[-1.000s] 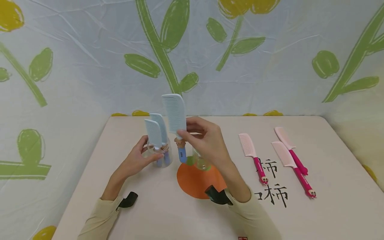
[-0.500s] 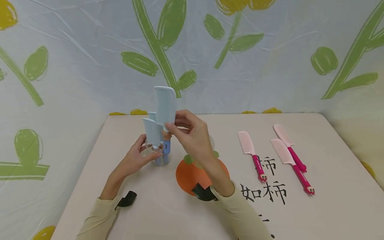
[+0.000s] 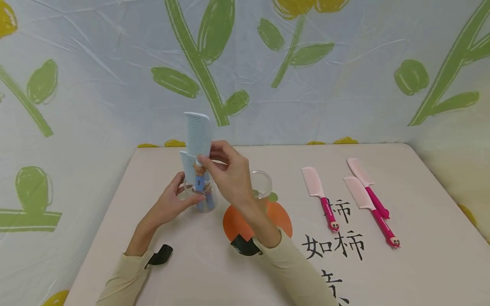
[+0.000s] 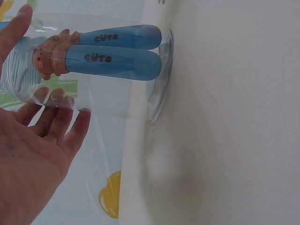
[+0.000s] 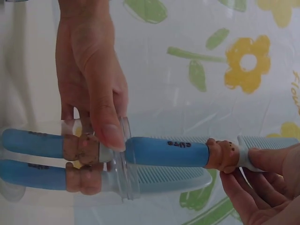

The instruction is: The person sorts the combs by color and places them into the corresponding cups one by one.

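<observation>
In the head view my left hand (image 3: 168, 207) holds a clear jar (image 3: 209, 205) upright on the table, thumb on the near side and fingers on the far side. Two light-blue combs with blue handles and brown animal figures stand inside it; one comb's handle (image 4: 115, 62) shows in the left wrist view. Above the jar my right hand (image 3: 233, 172) pinches a third light-blue comb (image 3: 197, 135) near its neck, teeth part upward. The end of this comb's blue handle (image 5: 166, 152) is at the jar's mouth in the right wrist view, partly overlapping the rim.
A second clear jar (image 3: 270, 187) stands right of the right hand, by an orange fruit picture (image 3: 237, 223) on the table. Several black characters are printed farther right. Three pink combs lie there: one alone (image 3: 313, 180), two crossed, including the front one (image 3: 357, 191).
My right hand has carried its comb left and lowered it from beside the jar to the jar's mouth. The second jar is now less covered. The left hand keeps holding its jar.
</observation>
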A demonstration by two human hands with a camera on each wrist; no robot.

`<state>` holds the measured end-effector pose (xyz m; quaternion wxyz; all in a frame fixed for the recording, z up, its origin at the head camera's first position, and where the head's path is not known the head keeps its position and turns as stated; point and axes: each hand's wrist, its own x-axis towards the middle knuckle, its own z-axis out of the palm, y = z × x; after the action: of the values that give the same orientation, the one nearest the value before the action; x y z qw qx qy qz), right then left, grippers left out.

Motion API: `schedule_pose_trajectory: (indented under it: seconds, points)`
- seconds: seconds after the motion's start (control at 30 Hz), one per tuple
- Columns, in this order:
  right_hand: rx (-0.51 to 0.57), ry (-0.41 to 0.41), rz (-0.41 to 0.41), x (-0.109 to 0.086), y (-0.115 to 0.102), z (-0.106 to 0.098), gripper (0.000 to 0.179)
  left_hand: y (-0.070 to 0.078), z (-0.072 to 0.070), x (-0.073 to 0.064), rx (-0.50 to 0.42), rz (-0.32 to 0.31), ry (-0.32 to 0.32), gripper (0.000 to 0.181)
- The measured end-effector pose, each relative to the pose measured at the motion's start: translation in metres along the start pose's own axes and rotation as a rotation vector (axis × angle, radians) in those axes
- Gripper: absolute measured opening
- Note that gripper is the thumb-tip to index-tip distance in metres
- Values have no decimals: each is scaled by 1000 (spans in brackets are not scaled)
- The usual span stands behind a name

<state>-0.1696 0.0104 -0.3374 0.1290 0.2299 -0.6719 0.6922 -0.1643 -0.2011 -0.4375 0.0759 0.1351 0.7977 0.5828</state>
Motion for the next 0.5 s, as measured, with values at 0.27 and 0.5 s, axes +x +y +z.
schedule_pose_trajectory:
  seconds: [0.27, 0.5]
  points:
    - [-62, -4, -17, -1, 4, 3, 25, -1, -1, 1, 17, 37, 4, 74]
    - [-146, -94, -56, -1, 1, -3, 22, -1, -1, 0, 20, 30, 8, 77]
